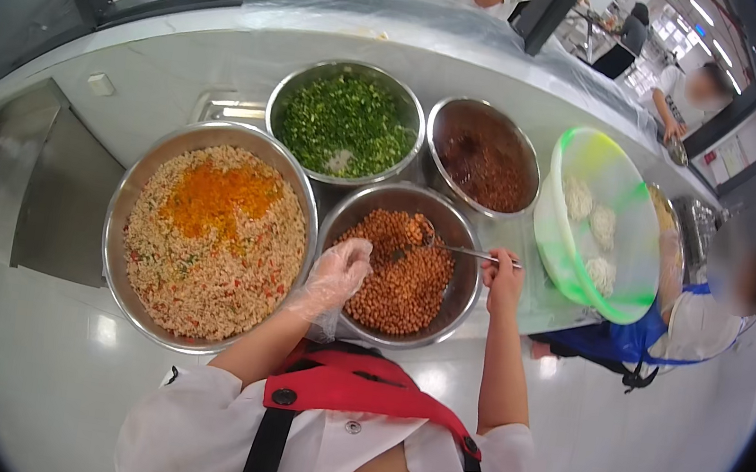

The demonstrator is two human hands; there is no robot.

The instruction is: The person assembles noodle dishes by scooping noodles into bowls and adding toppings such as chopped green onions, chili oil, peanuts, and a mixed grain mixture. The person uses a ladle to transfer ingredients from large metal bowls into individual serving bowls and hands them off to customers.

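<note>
My right hand (pixel 502 279) is bare and closed round the handle of a metal spoon (pixel 464 250). The spoon's bowl is sunk in the brown peanuts (pixel 409 288) that part-fill a steel bowl (pixel 466 316) in front of me. My left hand (pixel 340 274), in a clear plastic glove, hovers by the left rim of that bowl. Its fingers are curled together, and what they hold, if anything, is hidden. Just left of it stands a wide steel basin (pixel 113 244) of pale, grain-like crumbs (pixel 200 279) with red and green bits and an orange patch on top.
Behind the peanuts stand a steel bowl (pixel 271 117) of chopped greens and a steel pot (pixel 531 191) of dark red sauce. To the right a green-white colander (pixel 543 248) holds white noodle bundles (pixel 602 227). A person in a blue apron (pixel 633 332) stands beyond; others are past the window ledge (pixel 360 9).
</note>
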